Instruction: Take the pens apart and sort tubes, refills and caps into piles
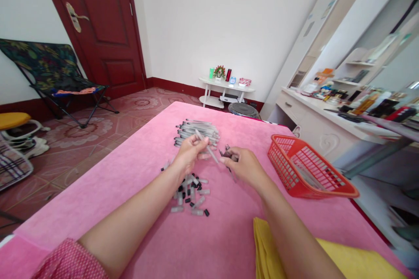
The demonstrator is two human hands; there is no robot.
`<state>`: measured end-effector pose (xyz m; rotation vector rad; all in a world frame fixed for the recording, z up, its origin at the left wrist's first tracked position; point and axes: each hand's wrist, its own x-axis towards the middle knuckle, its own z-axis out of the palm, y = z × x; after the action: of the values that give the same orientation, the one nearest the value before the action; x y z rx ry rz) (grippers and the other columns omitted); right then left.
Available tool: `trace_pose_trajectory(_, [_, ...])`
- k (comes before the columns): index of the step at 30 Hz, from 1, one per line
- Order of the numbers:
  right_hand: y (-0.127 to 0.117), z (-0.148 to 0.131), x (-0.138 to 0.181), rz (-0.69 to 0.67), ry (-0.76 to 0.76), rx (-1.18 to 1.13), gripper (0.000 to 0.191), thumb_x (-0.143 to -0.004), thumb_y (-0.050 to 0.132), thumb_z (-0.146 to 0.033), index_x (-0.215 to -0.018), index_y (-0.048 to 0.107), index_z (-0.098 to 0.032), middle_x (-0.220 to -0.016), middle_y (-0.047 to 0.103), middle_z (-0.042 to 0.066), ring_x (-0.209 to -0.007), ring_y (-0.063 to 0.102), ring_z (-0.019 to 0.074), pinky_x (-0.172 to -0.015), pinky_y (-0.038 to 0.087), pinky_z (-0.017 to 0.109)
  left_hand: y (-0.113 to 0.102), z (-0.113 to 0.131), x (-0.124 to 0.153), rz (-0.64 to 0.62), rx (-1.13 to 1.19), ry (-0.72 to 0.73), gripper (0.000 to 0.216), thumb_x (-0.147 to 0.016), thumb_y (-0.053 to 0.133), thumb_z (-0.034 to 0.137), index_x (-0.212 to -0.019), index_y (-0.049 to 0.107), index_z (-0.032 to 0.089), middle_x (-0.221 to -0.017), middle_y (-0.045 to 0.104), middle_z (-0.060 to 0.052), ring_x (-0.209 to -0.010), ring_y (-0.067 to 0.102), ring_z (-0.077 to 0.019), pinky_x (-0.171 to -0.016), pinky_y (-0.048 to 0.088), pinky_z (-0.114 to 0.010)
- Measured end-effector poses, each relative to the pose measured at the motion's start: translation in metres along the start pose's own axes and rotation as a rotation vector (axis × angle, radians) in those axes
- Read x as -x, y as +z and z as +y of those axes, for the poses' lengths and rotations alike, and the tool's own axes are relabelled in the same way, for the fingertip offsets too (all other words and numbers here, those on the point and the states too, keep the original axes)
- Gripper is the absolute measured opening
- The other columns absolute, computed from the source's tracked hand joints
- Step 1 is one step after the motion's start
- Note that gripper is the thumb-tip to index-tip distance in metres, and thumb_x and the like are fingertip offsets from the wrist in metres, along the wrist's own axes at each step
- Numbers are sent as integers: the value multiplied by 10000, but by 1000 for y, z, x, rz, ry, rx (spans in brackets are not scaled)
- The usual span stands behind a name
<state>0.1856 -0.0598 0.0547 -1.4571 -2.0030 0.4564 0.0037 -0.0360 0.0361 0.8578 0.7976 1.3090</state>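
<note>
My left hand (191, 152) pinches a translucent pen barrel (211, 151), which slants down to the right toward my other hand. My right hand (244, 165) is closed close to the barrel's lower end, its thumb and fingers around small dark pieces (225, 153) too blurred to name. Behind my left hand lies a pile of clear pen barrels (196, 128) with dark ends. Nearer to me, below the left wrist, clear and black pen caps and short parts (191, 194) are scattered on the pink cloth (147, 235).
At the right stands a red plastic basket (304, 170) with clear pieces inside. A folded yellow cloth (353, 257) lies under my right forearm. Beyond are a cluttered dresser (294, 109), a small white shelf table (212, 82), a folding chair (42, 63) and a red door (98, 22).
</note>
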Motion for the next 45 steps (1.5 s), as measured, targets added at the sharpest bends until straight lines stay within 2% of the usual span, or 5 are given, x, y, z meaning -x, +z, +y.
trace_pose_trajectory(7, [5,-17,5,-56,-51,40,187,-727,599,-333,-627,649,-182,-574,609,8,-533,507,135,-497,286,228,14,-4,10,-79,-141,73,349,-633,725,368,-840,543,153,-761,623,-30,-659,621,-149,-510,539,-255])
trace_pose_trajectory(15, [-100,27,5,309,324,499,319,-734,542,-437,-773,701,-163,-718,663,125,-641,585,227,-524,326,297,-38,5,-25,86,-646,256,196,-724,594,322,-821,575,152,-768,647,-47,-661,618,-164,-523,490,-248])
trace_pose_trajectory(21, [-141,67,19,276,651,669,414,-685,575,-542,-831,719,-182,-731,646,188,-612,579,280,-515,331,351,-66,5,-36,17,-1210,408,152,-722,570,174,-829,675,198,-856,691,-36,-803,620,-179,-761,465,-289])
trace_pose_trajectory(36, [6,-16,15,-597,-70,-182,124,-723,562,-194,-756,673,-149,-662,654,7,-514,553,107,-496,373,204,-57,4,-23,-99,-1606,576,107,-693,657,224,-798,675,221,-852,640,-45,-897,528,-222,-768,399,-319])
trace_pose_trajectory(45, [16,-13,4,16,-1,117,410,-685,670,-312,-1065,598,-179,-992,653,78,-872,585,201,-735,401,282,-26,11,-12,-403,-1663,741,153,-756,603,257,-871,702,239,-768,626,-56,-823,501,-218,-724,364,-333])
